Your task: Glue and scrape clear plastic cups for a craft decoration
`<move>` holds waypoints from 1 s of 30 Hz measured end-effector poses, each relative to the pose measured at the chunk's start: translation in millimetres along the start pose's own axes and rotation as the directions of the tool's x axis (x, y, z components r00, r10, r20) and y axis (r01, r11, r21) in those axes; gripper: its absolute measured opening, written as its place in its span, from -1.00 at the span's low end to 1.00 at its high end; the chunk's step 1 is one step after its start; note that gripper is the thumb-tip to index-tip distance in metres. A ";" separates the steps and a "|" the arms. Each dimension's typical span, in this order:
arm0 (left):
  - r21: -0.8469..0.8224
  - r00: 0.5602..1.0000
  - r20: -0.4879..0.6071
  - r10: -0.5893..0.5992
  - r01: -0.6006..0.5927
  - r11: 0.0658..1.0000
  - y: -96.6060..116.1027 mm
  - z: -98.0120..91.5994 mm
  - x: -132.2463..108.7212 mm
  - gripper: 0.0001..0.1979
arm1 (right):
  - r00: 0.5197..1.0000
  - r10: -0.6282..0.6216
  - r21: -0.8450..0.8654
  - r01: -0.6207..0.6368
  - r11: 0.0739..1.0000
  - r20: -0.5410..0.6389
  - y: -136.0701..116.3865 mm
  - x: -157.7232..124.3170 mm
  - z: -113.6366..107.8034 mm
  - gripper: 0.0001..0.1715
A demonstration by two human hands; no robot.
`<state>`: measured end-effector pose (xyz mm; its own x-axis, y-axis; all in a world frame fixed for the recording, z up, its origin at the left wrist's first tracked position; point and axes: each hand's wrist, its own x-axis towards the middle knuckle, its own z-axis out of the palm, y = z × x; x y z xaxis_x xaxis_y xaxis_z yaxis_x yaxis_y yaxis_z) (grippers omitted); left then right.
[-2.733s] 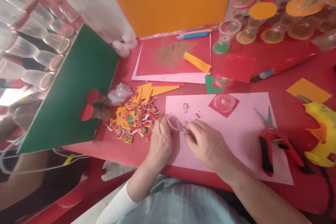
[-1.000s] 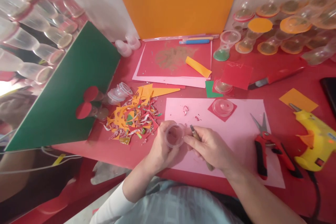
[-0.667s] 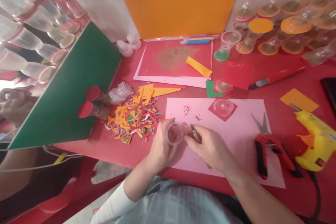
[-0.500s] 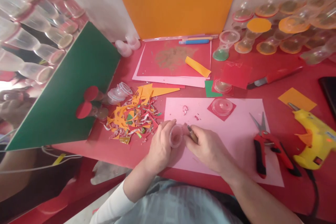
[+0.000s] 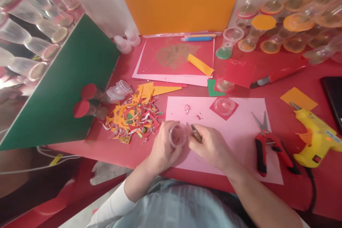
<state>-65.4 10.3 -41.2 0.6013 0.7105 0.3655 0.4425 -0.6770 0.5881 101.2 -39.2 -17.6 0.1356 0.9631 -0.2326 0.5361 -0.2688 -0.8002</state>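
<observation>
Wrapped round a clear plastic cup (image 5: 177, 135) is my left hand (image 5: 163, 146), the cup's round rim facing up toward me. My right hand (image 5: 210, 144) grips a small tool with a wooden handle (image 5: 197, 134), close against the cup's right side; the tool's tip is too small to make out. Both hands are over the front of a pink sheet (image 5: 240, 131). Beyond them on the sheet lie small pink scraps (image 5: 187, 108) and a clear cup on a red square (image 5: 224, 107). Red-handled snips (image 5: 267, 135) lie with blades apart at the sheet's right.
Paper scraps (image 5: 133, 114) are heaped left of my hands. A green board (image 5: 66, 89) leans at the left. A yellow glue gun (image 5: 315, 139) lies at the right, its cord toward the front. Clear cups with orange discs (image 5: 263, 22) stand at the back right.
The whole view has shifted slightly. Both hands keep their hold, and the cup's opening appears turned a little more toward me.
</observation>
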 end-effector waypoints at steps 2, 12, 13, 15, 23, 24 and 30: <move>-0.054 0.999 -0.003 -0.042 0.042 0.998 -0.9 0.2 -1.7 -0.58 | 1.000 0.021 0.068 -0.023 0.997 0.021 -0.8 0.7 -1.5 -0.68; -0.127 0.990 0.004 -0.143 0.142 0.982 -1.5 -2.2 -2.8 -0.58 | 0.992 0.117 0.270 -0.127 0.954 0.051 1.3 -1.1 -5.5 -0.80; -0.125 0.988 -0.006 -0.155 0.153 0.980 -1.2 -2.6 -2.2 -0.59 | 0.993 0.109 0.262 -0.116 0.958 0.040 2.0 -1.2 -5.6 -0.76; -0.119 0.981 -0.021 -0.195 0.191 0.974 -0.3 -2.7 -1.4 -0.61 | 0.998 0.065 0.219 -0.063 0.974 -0.002 4.4 -1.4 -4.2 -0.69; -0.272 0.898 -0.051 -0.437 0.409 0.871 0.0 7.2 -3.9 -0.62 | 0.966 -0.183 0.055 0.196 0.979 -0.182 16.3 -5.6 4.7 -0.75; -0.310 0.886 -0.053 -0.460 0.423 0.851 -0.5 8.0 -3.3 -0.62 | 0.964 -0.205 0.063 0.218 0.974 -0.172 16.8 -6.4 4.4 -0.70; -0.386 0.842 -0.016 -0.540 0.493 0.780 -3.7 2.8 6.6 -0.66 | 0.978 -0.209 0.057 0.209 0.976 -0.009 18.2 -9.5 1.5 -0.68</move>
<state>-61.2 17.0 -43.0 0.2566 0.9665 0.0021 0.3850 -0.1042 0.9170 108.4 -53.3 -30.8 0.0281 0.9981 -0.0550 0.5040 -0.0617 -0.8615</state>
